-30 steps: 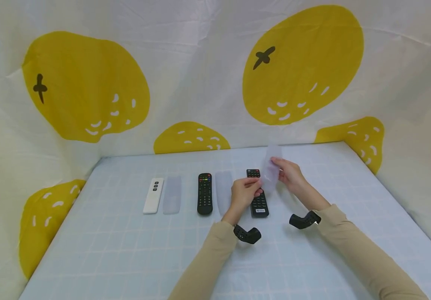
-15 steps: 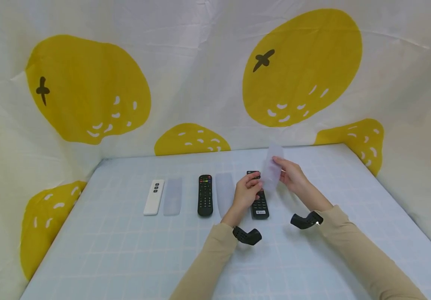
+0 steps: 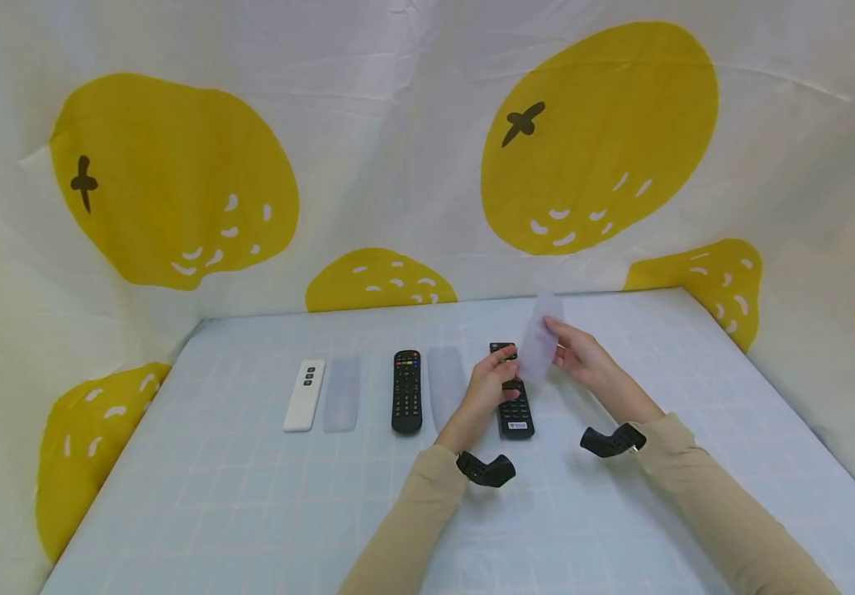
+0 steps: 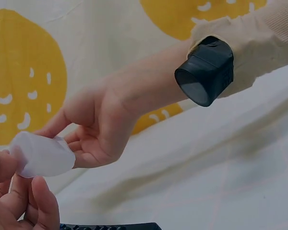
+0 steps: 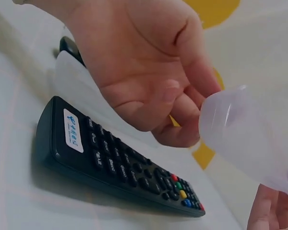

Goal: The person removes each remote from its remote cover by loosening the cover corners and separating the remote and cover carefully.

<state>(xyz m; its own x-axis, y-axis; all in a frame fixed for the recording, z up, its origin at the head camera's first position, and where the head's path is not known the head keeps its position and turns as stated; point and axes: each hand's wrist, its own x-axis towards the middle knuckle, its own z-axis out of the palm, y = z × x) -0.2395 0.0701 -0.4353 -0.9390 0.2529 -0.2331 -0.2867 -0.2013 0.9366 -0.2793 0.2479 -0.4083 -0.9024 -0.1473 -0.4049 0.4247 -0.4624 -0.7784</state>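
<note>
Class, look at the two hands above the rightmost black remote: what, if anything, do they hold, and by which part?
The right hand holds a translucent remote cover by its side edge; the left hand pinches its lower end above the black remote.

Both hands hold a clear cover above a black remote, centre of frame.

The right hand (image 3: pixel 576 351) and left hand (image 3: pixel 492 382) pinch the translucent cover (image 3: pixel 539 340), tilted upright over the right-hand black remote (image 3: pixel 514 405); the left hand's grip looks like a fingertip pinch. Left of centre on the table (image 3: pixel 249 496) lie another black remote (image 3: pixel 406 390), two flat covers (image 3: pixel 445 384) (image 3: pixel 342 392) and a white remote (image 3: pixel 304 394).
</note>
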